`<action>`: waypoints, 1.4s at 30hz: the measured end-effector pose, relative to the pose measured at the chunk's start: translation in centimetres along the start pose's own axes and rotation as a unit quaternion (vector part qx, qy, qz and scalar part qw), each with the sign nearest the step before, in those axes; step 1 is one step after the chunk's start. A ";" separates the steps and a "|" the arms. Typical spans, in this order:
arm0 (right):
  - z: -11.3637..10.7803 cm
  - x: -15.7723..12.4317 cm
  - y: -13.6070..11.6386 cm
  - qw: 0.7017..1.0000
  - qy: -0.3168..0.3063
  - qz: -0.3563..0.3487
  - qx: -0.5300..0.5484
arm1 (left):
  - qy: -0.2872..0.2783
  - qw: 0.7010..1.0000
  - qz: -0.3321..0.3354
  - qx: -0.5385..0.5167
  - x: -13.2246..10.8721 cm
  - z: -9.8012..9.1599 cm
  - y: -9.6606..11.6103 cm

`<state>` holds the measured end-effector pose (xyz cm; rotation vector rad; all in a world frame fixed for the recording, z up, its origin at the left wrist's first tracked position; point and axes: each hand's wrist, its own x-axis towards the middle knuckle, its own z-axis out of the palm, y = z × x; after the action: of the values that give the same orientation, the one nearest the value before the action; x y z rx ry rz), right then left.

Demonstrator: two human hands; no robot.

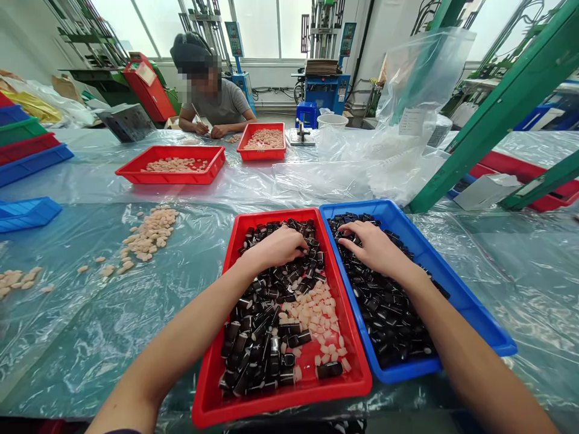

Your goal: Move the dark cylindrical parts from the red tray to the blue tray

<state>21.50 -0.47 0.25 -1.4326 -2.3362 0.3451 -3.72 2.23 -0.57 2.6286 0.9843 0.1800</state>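
My left hand (283,246) reaches into the upper part of a red tray (281,408). Its fingers are curled together among short black glossy cylinder-like pieces (253,328); what they hold, if anything, is hidden. Small pale pinkish pieces (316,310) lie in the same tray, to the right and below. Over the blue tray (470,319) beside it, my right hand (373,246) hovers close to a heap of similar black pieces (391,319). Its thumb and forefinger are apart, with nothing seen between them.
Pale pieces (151,235) lie loose on the plastic-covered table (181,289) at left. Two red trays (172,176) (261,155) of pale pieces stand farther back, near a seated co-worker (221,102). A green post (488,108) slants at right beside a clear plastic bag (407,102).
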 end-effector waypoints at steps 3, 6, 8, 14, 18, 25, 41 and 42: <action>-0.1 -0.1 -1.2 0.999 0.016 -0.023 0.027 | 0.053 0.995 0.005 -0.089 0.4 -0.4 1.0; 0.0 -0.3 -2.6 0.995 0.039 -0.030 0.088 | 0.165 0.947 -0.019 -0.275 0.5 -0.8 2.4; 0.4 -0.4 -3.5 0.987 0.045 -0.027 0.150 | 0.222 0.900 -0.040 -0.373 0.5 -1.0 3.2; 2.9 0.2 -5.1 0.901 -0.005 -0.012 0.434 | 0.245 0.817 -0.070 -0.517 0.6 -0.9 3.9; 3.8 0.3 -4.8 0.907 0.044 0.021 0.419 | 0.214 0.805 -0.062 -0.550 0.7 -0.7 3.9; 2.9 0.2 -5.2 0.878 -0.010 0.004 0.478 | 0.157 0.802 -0.051 -0.574 0.7 -0.4 4.3; 1.5 0.0 -4.2 0.986 0.013 0.021 0.167 | 0.272 0.899 -0.036 -0.342 0.4 -0.7 4.1; 1.1 0.0 -4.0 0.991 0.001 0.019 0.130 | 0.265 0.901 -0.039 -0.341 0.3 -0.8 4.1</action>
<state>17.80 -2.34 0.84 -1.3510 -2.1692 0.6335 -1.16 -0.26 1.58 1.9088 0.9455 1.0579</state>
